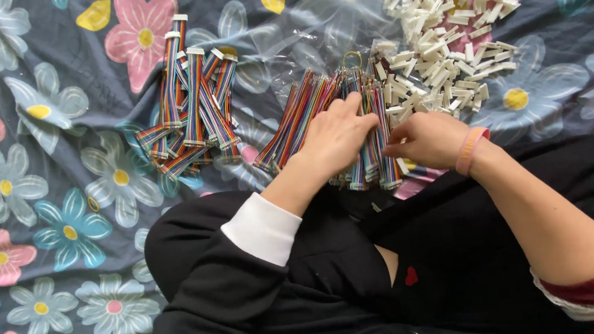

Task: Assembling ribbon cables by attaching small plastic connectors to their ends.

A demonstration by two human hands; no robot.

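My left hand lies palm down on a loose bundle of rainbow ribbon cables, fingers curled over its far end. Just beside it, my right hand, with a pink wristband, pinches the edge of the same bundle where cable ends hang toward my lap. Whether the fingertips hold a single cable or a small white piece is hidden. A heap of white plastic connector housings lies just beyond my right hand.
A second pile of ribbon cables with white end connectors lies to the left on the flowered cloth. Clear plastic bag film sits under the cables. My black-clad legs fill the lower frame.
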